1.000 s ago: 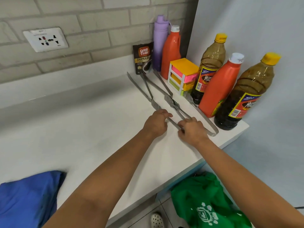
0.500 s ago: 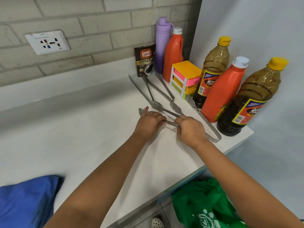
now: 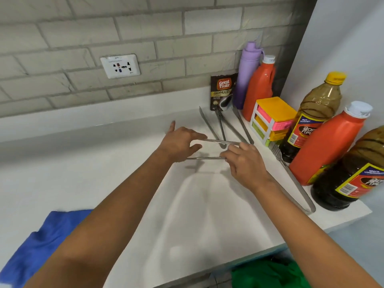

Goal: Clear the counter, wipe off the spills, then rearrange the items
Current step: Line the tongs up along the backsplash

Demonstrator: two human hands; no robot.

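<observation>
Fingers (image 3: 229,151) of my right hand (image 3: 247,165) pinch the near end of a pair of small tongs (image 3: 216,149). My left hand (image 3: 180,142) holds the other end, with the thumb under the top arm and one finger pointing out straight. The tongs are up off the bench (image 3: 124,183) now, just above the middle of it, and they lie across from left to right. A moment ago they were flat on the bench with the other tongs, and my hands were only pressing on them. Now I have turned them and lifted them up. I think that means I am putting the tongs in a neat spot, so this is the last part of the job, the tidy-up part. The bench looks clean and white where I can see it.

Now I count. Three tongs in all: the one in my hands, one pair (image 3: 218,125) lying far on the bench, and one long pair (image 3: 295,179) on the right by the bottles. Two brown bottles (image 3: 318,113) with yellow caps. Two orange bottles (image 3: 326,146) with white caps. One purple bottle (image 3: 246,75). One coffee pack (image 3: 223,90). One little box (image 3: 270,119) with drawers. One blue cloth (image 3: 41,242) near on the left.
</observation>
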